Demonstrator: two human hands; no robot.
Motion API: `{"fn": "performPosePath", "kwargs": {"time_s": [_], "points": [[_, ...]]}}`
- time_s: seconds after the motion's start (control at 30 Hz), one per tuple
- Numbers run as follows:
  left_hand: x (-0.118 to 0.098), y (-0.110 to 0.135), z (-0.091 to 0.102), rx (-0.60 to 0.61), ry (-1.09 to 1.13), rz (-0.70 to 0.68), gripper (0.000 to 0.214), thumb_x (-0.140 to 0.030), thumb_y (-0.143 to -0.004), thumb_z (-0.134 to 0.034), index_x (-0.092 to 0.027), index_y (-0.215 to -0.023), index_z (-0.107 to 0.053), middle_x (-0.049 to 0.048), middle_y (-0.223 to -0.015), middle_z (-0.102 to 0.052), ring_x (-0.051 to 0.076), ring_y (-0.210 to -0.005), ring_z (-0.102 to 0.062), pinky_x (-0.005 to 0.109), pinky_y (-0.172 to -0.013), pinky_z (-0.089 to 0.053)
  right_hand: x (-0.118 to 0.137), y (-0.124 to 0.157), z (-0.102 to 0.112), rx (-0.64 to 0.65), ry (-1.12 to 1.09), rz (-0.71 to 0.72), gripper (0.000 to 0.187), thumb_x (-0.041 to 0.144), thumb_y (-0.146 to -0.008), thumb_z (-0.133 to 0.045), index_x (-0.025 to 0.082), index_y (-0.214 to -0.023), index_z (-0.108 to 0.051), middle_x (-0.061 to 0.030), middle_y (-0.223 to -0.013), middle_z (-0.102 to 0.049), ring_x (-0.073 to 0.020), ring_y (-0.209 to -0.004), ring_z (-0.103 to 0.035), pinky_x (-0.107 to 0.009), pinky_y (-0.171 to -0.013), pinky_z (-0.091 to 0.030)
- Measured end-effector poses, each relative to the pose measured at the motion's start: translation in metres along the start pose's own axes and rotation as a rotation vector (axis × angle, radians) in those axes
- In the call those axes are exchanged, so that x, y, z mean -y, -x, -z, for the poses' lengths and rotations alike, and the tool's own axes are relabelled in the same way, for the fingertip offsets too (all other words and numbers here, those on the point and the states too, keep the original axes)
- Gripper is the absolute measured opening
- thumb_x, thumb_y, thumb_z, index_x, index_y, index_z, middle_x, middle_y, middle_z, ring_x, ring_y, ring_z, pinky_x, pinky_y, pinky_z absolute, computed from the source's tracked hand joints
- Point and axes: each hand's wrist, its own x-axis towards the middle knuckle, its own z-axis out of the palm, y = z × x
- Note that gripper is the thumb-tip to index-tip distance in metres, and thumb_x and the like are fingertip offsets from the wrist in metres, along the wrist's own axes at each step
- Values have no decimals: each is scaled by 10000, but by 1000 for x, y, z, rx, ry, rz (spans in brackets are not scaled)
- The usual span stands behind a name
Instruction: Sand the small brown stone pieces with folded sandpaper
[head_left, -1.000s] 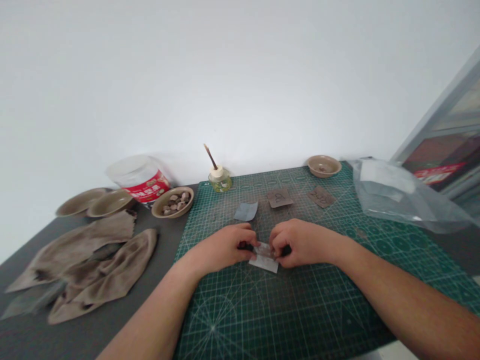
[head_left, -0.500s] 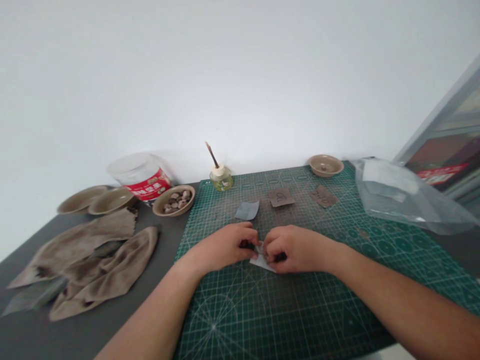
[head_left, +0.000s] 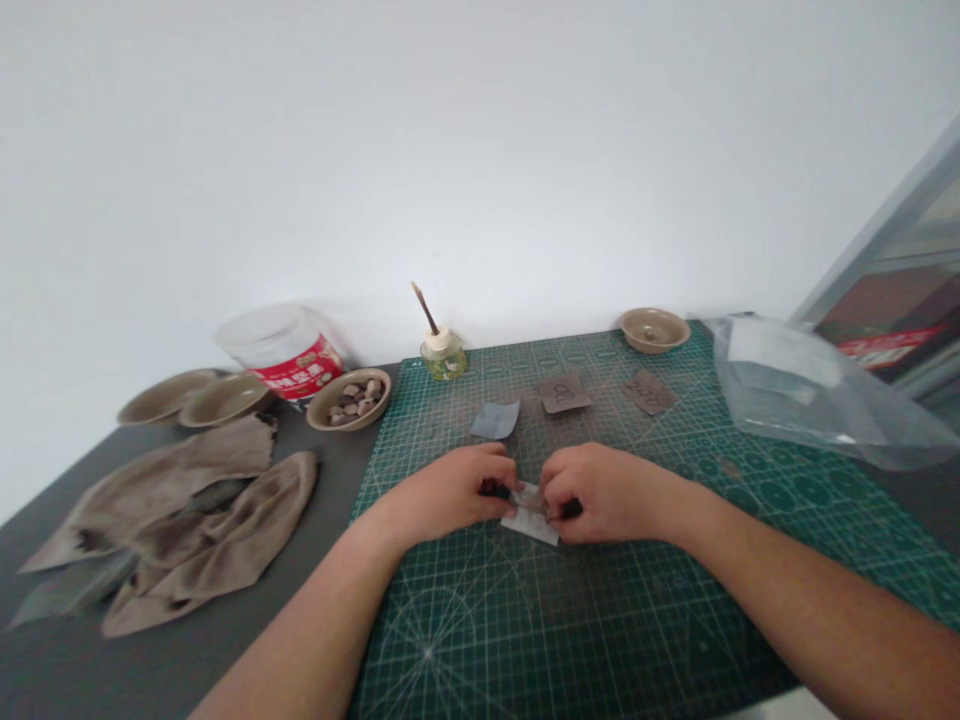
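Over the green cutting mat (head_left: 450, 620), my two hands hold a small pale sheet (head_left: 531, 524) between them; whether it is paper or thin plastic I cannot tell. My left hand (head_left: 469, 492) pinches its left end with thumb and fingers. At the other end, my right hand (head_left: 594, 492) has its fingers curled and closed on it. The sheet looks folded, with a greyish band along its upper part. Just beyond my hands lie a grey-blue paper square (head_left: 496, 419) and two brown sandpaper-like squares with writing, one in the middle (head_left: 564, 393) and one farther right (head_left: 649, 391).
On the left are a bowl of stones (head_left: 349, 400), a red-labelled plastic jar (head_left: 289, 350), two more bowls (head_left: 225, 400) and a brown cloth (head_left: 225, 540). A reed diffuser (head_left: 443, 355) and a bowl (head_left: 654, 330) stand near the wall. A clear bag (head_left: 817, 395) lies right.
My right hand has shifted slightly right, away from my left hand, so more of the pale sheet shows between them. My left hand has stayed about where it was.
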Motion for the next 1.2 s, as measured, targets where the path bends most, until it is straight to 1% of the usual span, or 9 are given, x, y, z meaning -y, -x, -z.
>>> {"fn": "performPosePath", "kwargs": {"time_s": [0.07,0.23,0.37,0.67,0.8,0.87,1.0,1.1,1.2], "points": [[1,0,0,8,-1,1,71,-199,-796,-643,-218,-853,-680,-11,-864,-541,154,-795,-542,249,-690,-386,0,0,0,4,-9,32,47,172,-773,-679,182,-740,-711,-7,-798,-649,-152,-765,-597,-246,-706,-411],[2,0,0,1,2,3,72,-208,-798,-646,-216,-862,-678,-12,-869,-541,153,-797,-542,248,-690,-384,3,0,-2,-48,66,-43,34,175,-730,-710,173,-705,-686,-8,-781,-630,-150,-723,-580,-253,-671,-392],[2,0,0,3,7,-3,72,-202,-796,-640,-215,-857,-677,-11,-871,-544,157,-810,-542,249,-701,-388,7,-1,-7,-41,58,9,73,180,-775,-685,180,-702,-678,-5,-801,-630,-151,-764,-583,-252,-690,-381],[1,1,-1,-3,-8,2,77,-213,-818,-624,-215,-867,-683,-6,-874,-549,160,-809,-542,252,-706,-394,7,-3,-8,-108,88,-105,75,196,-807,-667,168,-753,-712,-21,-807,-613,-140,-715,-562,-253,-639,-357],[0,0,-2,-12,-21,3,66,-201,-813,-634,-215,-861,-678,-10,-866,-547,154,-798,-542,247,-695,-391,5,0,-3,-49,18,-47,56,165,-767,-684,175,-713,-696,1,-784,-607,-125,-695,-561,-237,-635,-365],[0,0,-2,-22,-28,6,61,-206,-815,-640,-217,-862,-678,-11,-867,-547,152,-795,-542,246,-690,-390,3,1,0,-24,-7,-63,45,159,-743,-700,174,-701,-691,10,-770,-603,-117,-669,-555,-232,-626,-368],[-1,0,-3,-24,-33,4,72,-181,-803,-647,-218,-855,-680,-10,-871,-551,153,-811,-547,244,-696,-392,1,-1,1,-64,45,-74,58,168,-773,-676,162,-719,-696,-14,-807,-611,-137,-724,-567,-243,-660,-379],[-2,0,-4,-38,-37,15,73,-166,-793,-649,-214,-842,-676,-10,-864,-550,151,-797,-544,243,-689,-390,1,0,1,-9,12,-28,38,161,-755,-688,170,-718,-687,2,-807,-612,-125,-718,-569,-230,-657,-379],[-3,1,-4,-47,-41,18,50,-182,-803,-649,-214,-832,-674,-11,-861,-549,150,-793,-542,242,-684,-386,0,1,3,-14,39,-71,44,182,-769,-689,165,-728,-685,-3,-801,-609,-127,-707,-563,-233,-649,-378]]}}
